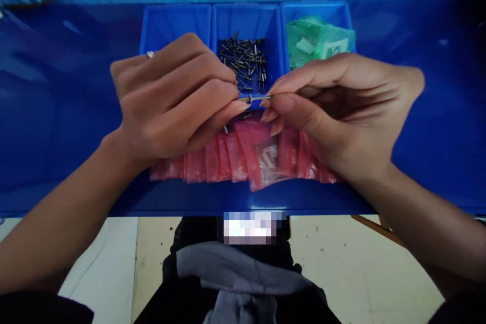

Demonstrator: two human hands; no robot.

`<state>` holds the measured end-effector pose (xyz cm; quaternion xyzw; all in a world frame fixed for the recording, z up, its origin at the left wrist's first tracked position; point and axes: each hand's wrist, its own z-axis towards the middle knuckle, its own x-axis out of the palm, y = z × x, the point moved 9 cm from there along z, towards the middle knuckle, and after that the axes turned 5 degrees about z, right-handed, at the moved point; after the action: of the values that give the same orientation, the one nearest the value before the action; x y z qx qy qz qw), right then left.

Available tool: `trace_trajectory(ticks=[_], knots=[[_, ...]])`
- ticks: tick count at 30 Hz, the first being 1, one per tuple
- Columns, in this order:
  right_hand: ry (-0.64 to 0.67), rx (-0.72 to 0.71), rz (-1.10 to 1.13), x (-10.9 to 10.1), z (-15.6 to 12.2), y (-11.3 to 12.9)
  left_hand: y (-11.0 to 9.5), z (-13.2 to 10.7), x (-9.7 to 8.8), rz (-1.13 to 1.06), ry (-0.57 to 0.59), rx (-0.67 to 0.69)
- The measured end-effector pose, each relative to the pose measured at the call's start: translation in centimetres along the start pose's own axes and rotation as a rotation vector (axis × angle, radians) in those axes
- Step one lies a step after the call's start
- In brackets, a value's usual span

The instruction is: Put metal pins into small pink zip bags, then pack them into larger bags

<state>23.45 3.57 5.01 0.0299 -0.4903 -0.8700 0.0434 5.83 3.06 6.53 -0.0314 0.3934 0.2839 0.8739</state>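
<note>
Both my hands meet over a blue table (56,126), pinching one thin metal rivet (255,97) between them. My left hand (174,96), with a ring on one finger, is closed with its fingertips at the rivet's left end. My right hand (337,111) pinches the right end between thumb and forefinger. Below the hands lies a row of several small pink plastic bags (243,157). Just behind the rivet stands a blue bin (248,15) with several dark rivets (245,61) in it.
A blue bin (170,23) at the left looks bare inside. A third blue bin (315,10) at the right holds green packets (319,40). A blue plastic sheet hangs behind. Below the table's front edge I see my lap and a pale floor.
</note>
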Motion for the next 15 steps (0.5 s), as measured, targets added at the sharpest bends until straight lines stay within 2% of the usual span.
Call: trace_trajectory(ticks=[5,8,10,13,15], knots=[[-0.001,-0.033,0.053,0.1,-0.2,0.3,0.9,-0.9,0.4,-0.08,0.038,-0.129],[-0.015,0.038,0.039,-0.2,-0.2,-0.1,0.7,-1.0,-0.4,-0.105,-0.039,-0.103],[-0.015,0.069,0.028,-0.3,-0.1,-0.4,1.0,-0.9,0.0,-0.118,0.009,-0.135],[-0.028,0.027,0.022,-0.5,0.0,-0.5,1.7,-1.0,0.8,-0.141,0.1,-0.204],[-0.024,-0.014,0.031,-0.4,0.0,-0.5,1.4,-0.6,0.1,-0.105,0.028,-0.152]])
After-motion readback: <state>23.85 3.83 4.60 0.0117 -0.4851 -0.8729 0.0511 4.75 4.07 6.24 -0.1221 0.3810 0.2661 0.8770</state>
